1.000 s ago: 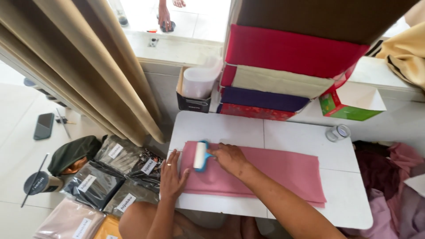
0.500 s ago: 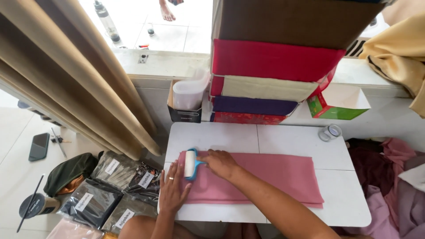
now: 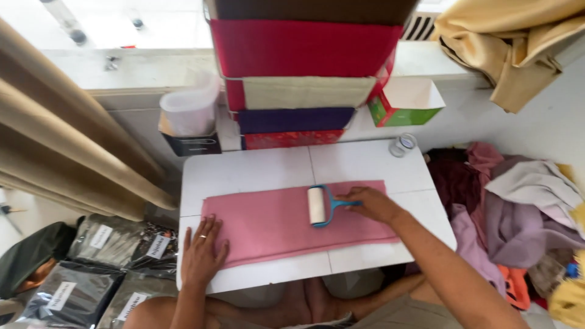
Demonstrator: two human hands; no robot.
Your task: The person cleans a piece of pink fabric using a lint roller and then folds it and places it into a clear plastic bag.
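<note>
Your right hand runs a lint roller over a pink cloth on the white worktop.

Your right hand (image 3: 373,204) is closed around the blue handle of the lint roller (image 3: 317,206), and its white roll lies on the pink cloth (image 3: 268,222), a little right of the cloth's middle. Your left hand (image 3: 203,252) lies flat and open, fingers together, on the left end of the cloth, with a ring on one finger. The cloth is spread lengthwise across the worktop (image 3: 256,167). Behind it stands a stack of folded fabrics (image 3: 298,67) in red, cream and purple. A small jar (image 3: 402,145) stands near the far right corner. Dark plastic packages (image 3: 97,244) lie on the floor at your left.
</note>
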